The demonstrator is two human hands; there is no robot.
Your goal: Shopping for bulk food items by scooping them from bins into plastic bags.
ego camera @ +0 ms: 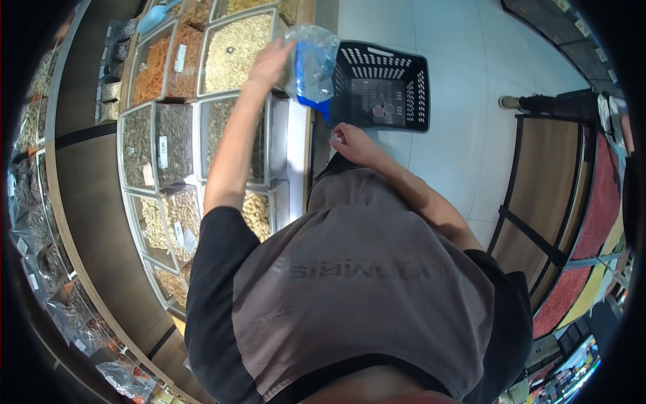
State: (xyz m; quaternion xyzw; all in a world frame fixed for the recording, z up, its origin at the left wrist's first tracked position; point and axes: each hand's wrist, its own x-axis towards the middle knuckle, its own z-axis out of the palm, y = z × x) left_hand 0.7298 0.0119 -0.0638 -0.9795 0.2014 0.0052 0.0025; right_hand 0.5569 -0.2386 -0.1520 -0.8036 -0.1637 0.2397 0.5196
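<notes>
My left hand (270, 63) reaches over a clear bin of pale flakes or seeds (237, 50). Its fingertips meet the near edge of a crumpled clear plastic bag (323, 55); whether they grip it cannot be told. A bright blue object (301, 76) shows beside and through the bag. In front of my body, my right hand (356, 144) has curled fingers, with something small and pale at the fingertips that is too unclear to name. Just beyond it stands a black plastic shopping basket (421, 93), with a few small round containers (382, 109) at the bottom.
Bins of sunflower seeds (174, 141), peanuts in shells (181, 209) and orange dried strips (151, 70) line the left. A light blue scoop (151, 19) lies on top. Packaged goods (38, 222) fill the far-left shelf. At right, a person's leg (555, 102) extends beside a wooden display (540, 182).
</notes>
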